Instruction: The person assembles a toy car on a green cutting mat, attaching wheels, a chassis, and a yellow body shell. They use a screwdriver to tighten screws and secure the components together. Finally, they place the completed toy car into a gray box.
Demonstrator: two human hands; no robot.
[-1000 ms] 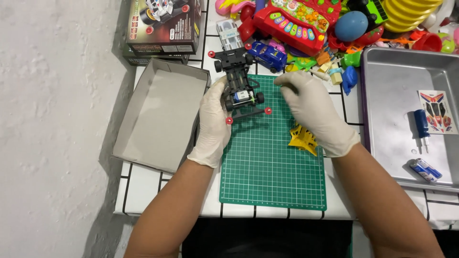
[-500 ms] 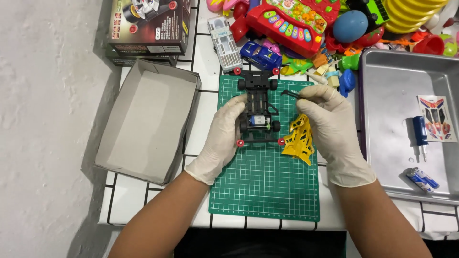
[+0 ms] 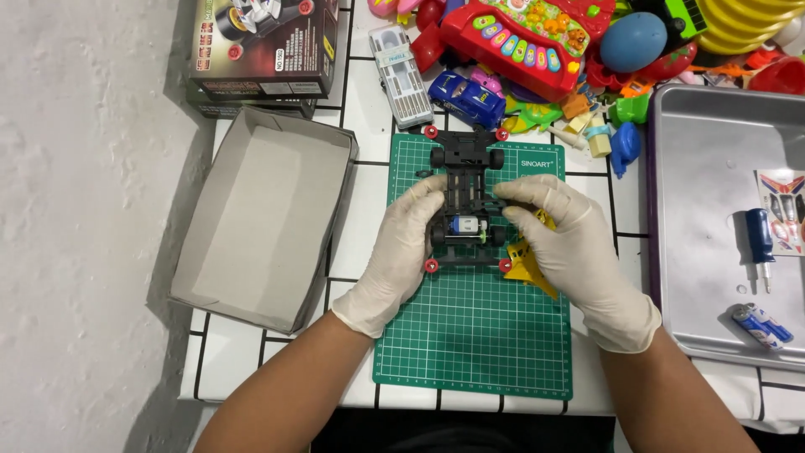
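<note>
A black toy car chassis (image 3: 464, 197) with red corner rollers and a small motor lies on the green cutting mat (image 3: 474, 335). My left hand (image 3: 398, 252), in a white glove, grips the chassis on its left side. From the right, my gloved right hand (image 3: 574, 252) holds the chassis with its fingertips at the middle. A yellow plastic part (image 3: 530, 262) lies on the mat under my right hand, partly hidden by it.
An empty grey cardboard box lid (image 3: 260, 218) sits left of the mat, a printed toy box (image 3: 260, 42) behind it. Colourful toys (image 3: 537, 42) crowd the back. A metal tray (image 3: 713, 168) at right holds a blue screwdriver (image 3: 759, 239), a battery (image 3: 759, 325) and a sticker sheet (image 3: 784, 197).
The chassis has come down from the mat's far left corner to lie straight on its upper middle. Both hands followed it and now hold it from either side.
</note>
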